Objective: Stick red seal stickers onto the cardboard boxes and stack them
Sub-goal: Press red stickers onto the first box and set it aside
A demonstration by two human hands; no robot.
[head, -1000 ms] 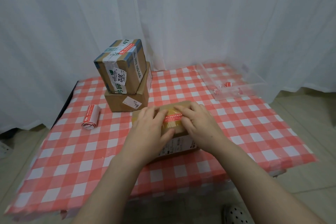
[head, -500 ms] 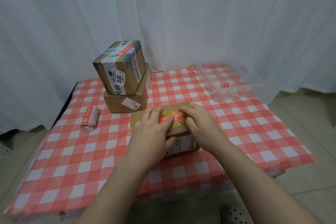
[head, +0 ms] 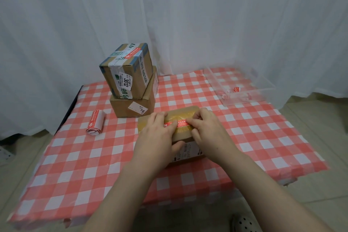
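Red seal sticker (head: 178,123) lies across the top of the cardboard box (head: 185,114) in front of us, and its long axis runs left to right, from one hand to the other.

In the head view, the only one we have, our left hand (head: 156,137) lies flat on the left part of the box. Its fingers are stretched forward and press on the sticker's left end, and its thumb rests against the near face. Our right hand (head: 209,130) is arched over the right part. Its bent fingertips bear down on the sticker's right end and grip nothing we can see. Only the middle stretch of the red strip shows between the two hands.

The box sits on the checked tablecloth (head: 94,165), close to the near edge and turned slightly. Two sealed boxes are already stacked ahead and to the left: the upper box (head: 130,73) sits askew on the lower box (head: 131,106). That stack is close to the far left corner of our box, so it is nearer our left hand.

We judge that the sticker is nearly smoothed down. The box will then have to travel forward and left, up onto the tilted top box, where it may sit unevenly.

The sticker roll (head: 96,124) lies further left, and a clear tray (head: 263,88) stands at the far right.
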